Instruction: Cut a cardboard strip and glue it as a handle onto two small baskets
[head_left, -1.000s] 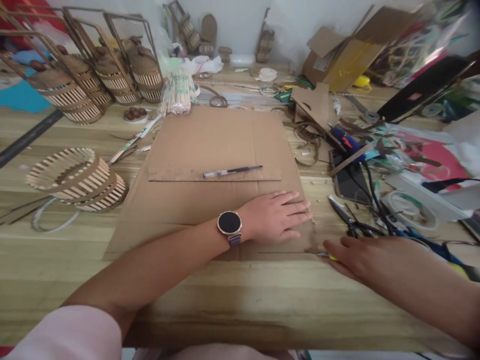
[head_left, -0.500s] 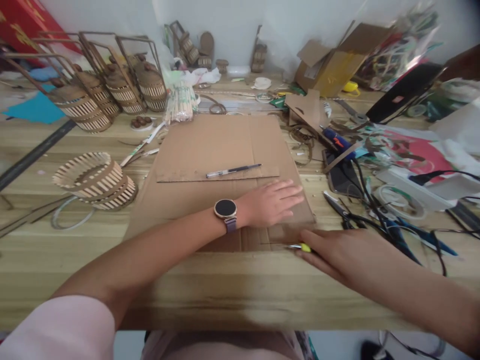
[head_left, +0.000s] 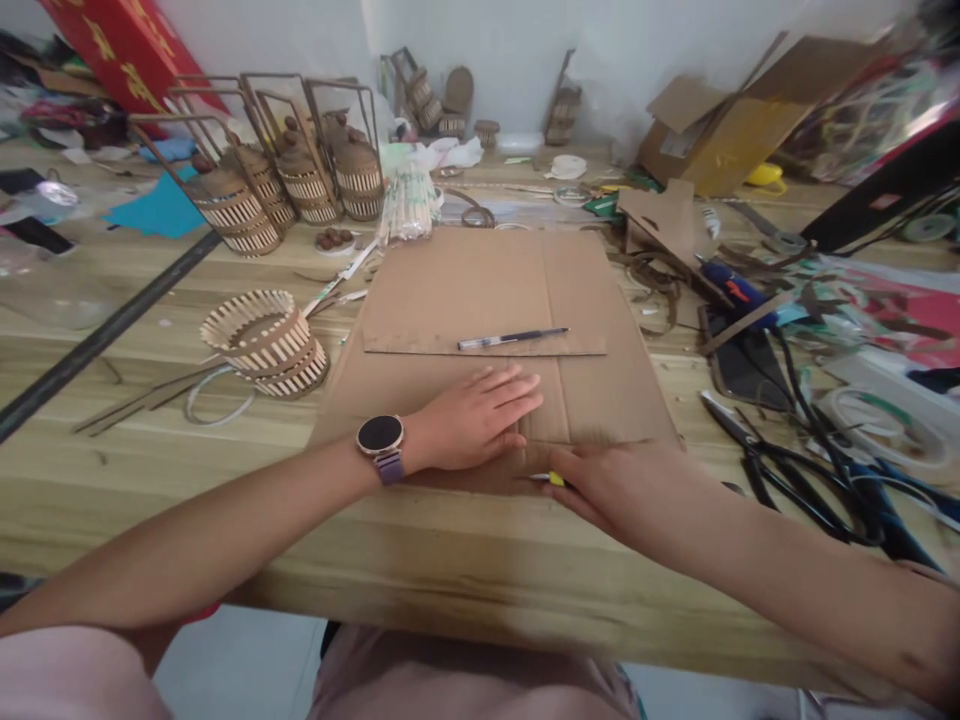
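A cutting step is judged to be in hand on the cardboard [head_left: 607, 400], which is laid flat on the tabletop [head_left: 420, 570] with its near edge close to the front. The left hand [head_left: 469, 425] is placed palm down on the cardboard, its fingers slightly spread and nothing gripped; by the look of it, the sheet is being steadied there. In the right hand [head_left: 626, 480] a small yellow knife [head_left: 556, 479] is pinched between the fingers, its blade pointed leftward along the near edge, just beside the left thumb. Whether the blade is sunk in the cardboard or only rested on it cannot be told, as the tip is too small to make out. On the far part of the cardboard a smaller sheet [head_left: 480, 285] is laid, and a pen [head_left: 514, 338] is set across it near its front edge. Scissors [head_left: 752, 445] are left on the tabletop to the right, and a basket [head_left: 281, 350] is stood to the left, apart from both hands. For the next move, a firm hold on the cardboard seems to be called for, with the left thumb kept clear of the blade's line and the knife guided evenly, parallel to the near edge.
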